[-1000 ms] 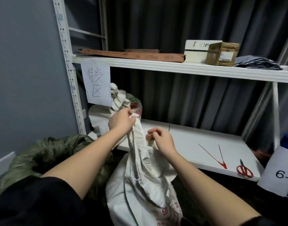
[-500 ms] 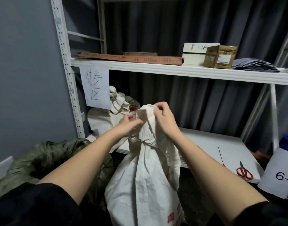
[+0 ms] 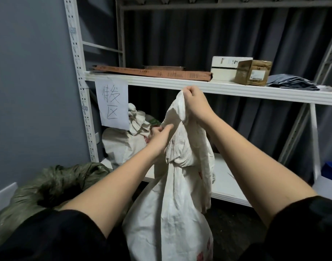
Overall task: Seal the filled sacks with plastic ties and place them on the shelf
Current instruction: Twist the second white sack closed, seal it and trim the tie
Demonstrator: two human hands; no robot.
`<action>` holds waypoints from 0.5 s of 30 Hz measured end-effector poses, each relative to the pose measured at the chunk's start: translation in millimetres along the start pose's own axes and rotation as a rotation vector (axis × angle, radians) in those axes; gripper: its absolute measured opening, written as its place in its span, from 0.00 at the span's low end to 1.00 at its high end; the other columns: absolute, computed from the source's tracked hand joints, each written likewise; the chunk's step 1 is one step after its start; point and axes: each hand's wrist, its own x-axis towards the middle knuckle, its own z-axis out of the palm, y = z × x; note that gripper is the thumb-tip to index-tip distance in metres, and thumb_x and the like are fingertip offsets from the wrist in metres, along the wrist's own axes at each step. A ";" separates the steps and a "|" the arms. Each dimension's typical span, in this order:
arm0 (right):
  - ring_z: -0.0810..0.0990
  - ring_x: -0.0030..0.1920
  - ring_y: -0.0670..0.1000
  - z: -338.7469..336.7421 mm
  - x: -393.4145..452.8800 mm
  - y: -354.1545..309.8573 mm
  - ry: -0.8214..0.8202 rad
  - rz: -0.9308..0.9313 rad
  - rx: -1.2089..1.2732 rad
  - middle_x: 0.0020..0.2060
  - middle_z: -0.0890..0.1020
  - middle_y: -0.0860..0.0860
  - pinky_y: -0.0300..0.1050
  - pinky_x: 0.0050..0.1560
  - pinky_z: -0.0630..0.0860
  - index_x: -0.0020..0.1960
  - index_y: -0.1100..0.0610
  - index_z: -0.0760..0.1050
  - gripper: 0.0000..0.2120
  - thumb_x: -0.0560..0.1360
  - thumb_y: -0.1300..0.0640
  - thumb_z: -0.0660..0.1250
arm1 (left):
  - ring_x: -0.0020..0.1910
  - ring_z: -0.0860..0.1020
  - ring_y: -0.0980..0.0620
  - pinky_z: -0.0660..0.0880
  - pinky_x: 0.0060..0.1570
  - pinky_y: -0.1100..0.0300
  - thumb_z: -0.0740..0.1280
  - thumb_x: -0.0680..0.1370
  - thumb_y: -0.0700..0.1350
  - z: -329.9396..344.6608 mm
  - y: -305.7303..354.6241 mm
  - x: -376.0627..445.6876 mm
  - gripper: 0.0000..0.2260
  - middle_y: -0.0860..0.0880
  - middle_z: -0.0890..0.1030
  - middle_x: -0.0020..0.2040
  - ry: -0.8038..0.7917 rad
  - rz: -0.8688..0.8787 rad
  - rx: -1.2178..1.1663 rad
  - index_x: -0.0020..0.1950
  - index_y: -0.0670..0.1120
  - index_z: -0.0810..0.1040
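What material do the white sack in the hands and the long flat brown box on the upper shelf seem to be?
White sack: probably woven plastic, matte; it creases stiffly. Long flat brown box: apparently cardboard, dull brown with printed marks.

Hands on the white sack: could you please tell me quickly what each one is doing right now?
Left hand: fingers pinch the cloth of the white sack above its gathered neck.
Right hand: grips the sack's top end, lifted high.

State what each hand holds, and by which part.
Right hand grips the white sack by the top of its gathered mouth. Left hand pinches the mouth's fabric lower down, above the neck.
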 end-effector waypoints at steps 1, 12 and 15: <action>0.69 0.36 0.40 -1.6 4.5 -7.7 -0.004 -0.016 0.004 0.36 0.71 0.43 0.35 0.38 0.66 0.41 0.52 0.69 0.10 0.80 0.58 0.55 | 0.69 0.67 0.34 0.65 0.68 0.43 0.64 0.67 0.67 -0.7 7.3 -0.6 0.37 0.35 0.66 0.71 -0.074 0.032 -0.051 0.67 0.43 0.69; 0.77 0.47 0.42 -13.2 20.2 -28.3 0.046 -0.200 0.102 0.45 0.80 0.47 0.33 0.50 0.72 0.48 0.58 0.78 0.05 0.77 0.61 0.63 | 0.37 0.72 0.56 0.69 0.38 0.63 0.62 0.78 0.38 -0.5 40.6 2.3 0.05 0.49 0.76 0.41 -0.083 0.475 0.092 0.51 0.42 0.76; 0.74 0.58 0.45 -17.7 14.4 -13.4 -0.130 -0.196 0.031 0.59 0.75 0.51 0.36 0.57 0.70 0.63 0.58 0.70 0.19 0.73 0.63 0.69 | 0.39 0.74 0.50 0.69 0.41 0.58 0.59 0.77 0.36 -9.8 41.8 8.1 0.07 0.43 0.77 0.41 -0.004 0.360 -0.004 0.46 0.42 0.75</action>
